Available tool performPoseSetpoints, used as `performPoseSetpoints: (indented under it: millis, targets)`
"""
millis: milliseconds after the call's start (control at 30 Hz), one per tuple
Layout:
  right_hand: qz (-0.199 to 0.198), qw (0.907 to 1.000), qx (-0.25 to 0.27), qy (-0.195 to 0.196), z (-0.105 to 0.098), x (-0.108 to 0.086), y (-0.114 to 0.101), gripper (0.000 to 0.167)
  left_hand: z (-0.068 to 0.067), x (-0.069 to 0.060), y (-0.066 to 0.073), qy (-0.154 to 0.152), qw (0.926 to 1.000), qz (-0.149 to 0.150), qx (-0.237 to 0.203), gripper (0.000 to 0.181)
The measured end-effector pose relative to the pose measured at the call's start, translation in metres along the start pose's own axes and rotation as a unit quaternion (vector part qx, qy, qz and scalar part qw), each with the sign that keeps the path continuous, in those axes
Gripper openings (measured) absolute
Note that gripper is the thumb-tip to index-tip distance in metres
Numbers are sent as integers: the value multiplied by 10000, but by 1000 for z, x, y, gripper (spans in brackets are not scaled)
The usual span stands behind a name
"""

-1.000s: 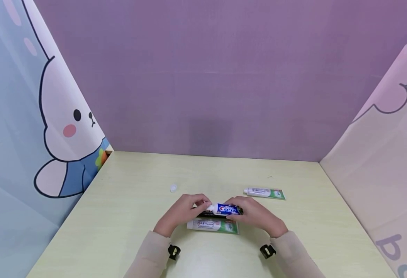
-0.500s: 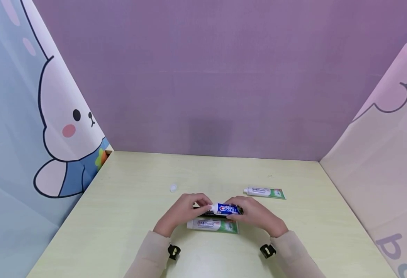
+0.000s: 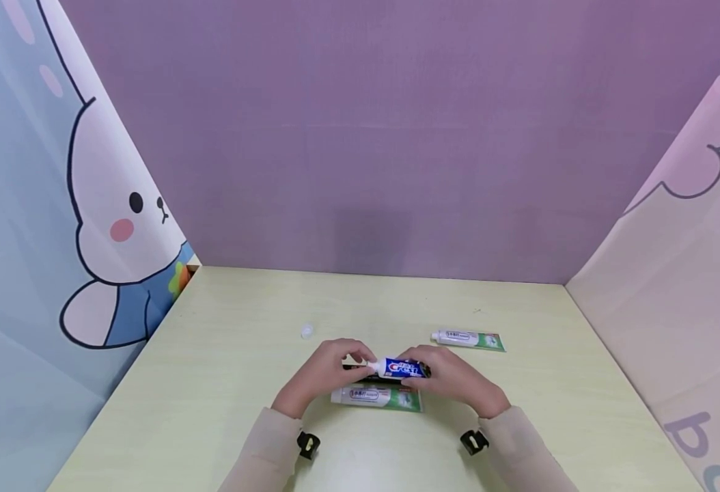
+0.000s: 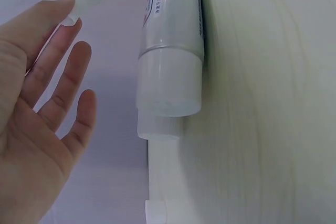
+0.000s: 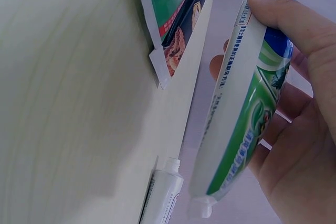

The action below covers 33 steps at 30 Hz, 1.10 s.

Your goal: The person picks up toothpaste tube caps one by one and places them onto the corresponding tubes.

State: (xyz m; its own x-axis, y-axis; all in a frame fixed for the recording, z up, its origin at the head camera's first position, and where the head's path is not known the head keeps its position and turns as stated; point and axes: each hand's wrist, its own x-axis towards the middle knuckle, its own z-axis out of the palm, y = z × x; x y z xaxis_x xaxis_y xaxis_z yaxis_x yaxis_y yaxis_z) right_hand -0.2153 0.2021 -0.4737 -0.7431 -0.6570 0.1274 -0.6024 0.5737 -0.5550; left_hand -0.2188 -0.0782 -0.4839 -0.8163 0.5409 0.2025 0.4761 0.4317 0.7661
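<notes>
A blue, white and green Crest toothpaste tube [image 3: 402, 368] is held nearly level above the table by my right hand [image 3: 452, 376]. The right thumb [image 5: 278, 11] lies along its side, fingers behind it. My left hand [image 3: 325, 369] pinches the small white tip [image 4: 70, 20] of this tube between thumb and index finger; the other fingers [image 4: 68, 85] are spread. Whether the tip is a separate cap cannot be told. Below lie a black toothpaste tube [image 3: 386, 381], partly hidden, and a white-green toothpaste tube [image 3: 375, 397], nearest me.
A smaller white-green tube [image 3: 467, 340] lies at the right, its narrow neck [image 5: 172, 164] showing in the right wrist view. A loose whitish cap [image 3: 307, 331] sits at the left on the pale table [image 3: 243, 307]. A purple panel [image 3: 366, 137] stands behind.
The left fingers have shifted a little at the tube's white tip, and the held tube has turned slightly. Everything on the table stays where it was.
</notes>
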Motion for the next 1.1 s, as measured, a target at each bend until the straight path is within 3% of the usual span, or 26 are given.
performPoseSetpoints:
  millis: [267,500,667,867,1100]
  targets:
    - [6,10000,-17,-27,-1,0,0,28,2,0,0,52,9998,157,100,14]
    - [-11,10000,41,-18,0,0,1,28,3,0,1,-49,9995,234,-200,21]
    - [9,10000,50,1,1,0,2,29,4,0,-1,-40,9999,98,-91,14]
    - [54,10000,80,-16,1,0,2,30,4,-1,-2,17,9994,-173,290,21]
    - [86,10000,21,-39,1,-1,2,30,4,-1,-2,-28,9996,-192,226,23]
